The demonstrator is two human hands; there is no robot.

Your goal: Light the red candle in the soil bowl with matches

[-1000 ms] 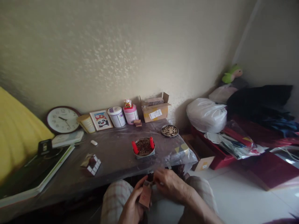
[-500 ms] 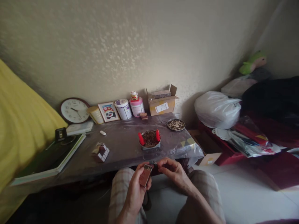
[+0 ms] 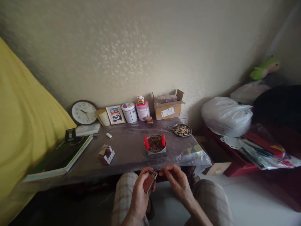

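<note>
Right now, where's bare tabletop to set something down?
Table: widest patch between the block pile and the red-stick dish, running back toward the pink tub. Smaller one right of the dish, in front of the matchstick plate. Crowded: back edge, clock to carton; left end, green book; at the front edge, left hand with matchbox, right hand beside it.

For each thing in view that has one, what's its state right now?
Matchbox: partly open, in the left hand
Right hand: fingers bent, whether holding anything unclear
Cardboard box on the table: open
White tin: closed
Pink tin: closed
Plate: covered with matchsticks
Bowl: filled with brown bits
Picture frame: standing on edge
</note>
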